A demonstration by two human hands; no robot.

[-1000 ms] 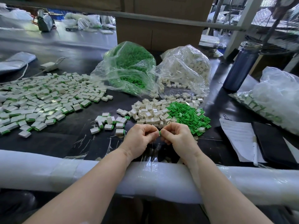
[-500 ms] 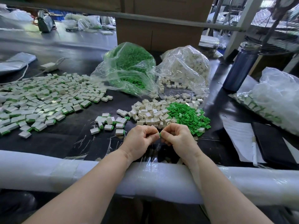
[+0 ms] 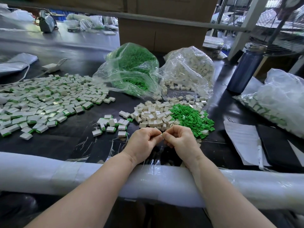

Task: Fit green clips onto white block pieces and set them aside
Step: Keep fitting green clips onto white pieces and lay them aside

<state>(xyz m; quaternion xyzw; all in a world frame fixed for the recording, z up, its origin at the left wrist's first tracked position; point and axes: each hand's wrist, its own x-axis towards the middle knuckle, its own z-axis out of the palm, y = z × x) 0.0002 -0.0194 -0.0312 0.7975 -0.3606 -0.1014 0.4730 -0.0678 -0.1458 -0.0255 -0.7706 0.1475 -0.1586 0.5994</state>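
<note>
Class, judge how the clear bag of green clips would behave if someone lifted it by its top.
The bag of green clips looks floppy: its thin film is crumpled and slumped. It would probably sag, and clips may spill, since its mouth seems to lie open on the table.

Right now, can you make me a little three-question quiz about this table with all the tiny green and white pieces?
1. True or false: the tall dark blue metal bottle is lying flat.
2. What fills the clear plastic bag beside the bag of white blocks? A) green plastic clips B) pens C) screws
3. Both hands meet in front of the loose pile of small white plastic ____.

Key: 1 false; 2 A; 3 blocks.
</note>
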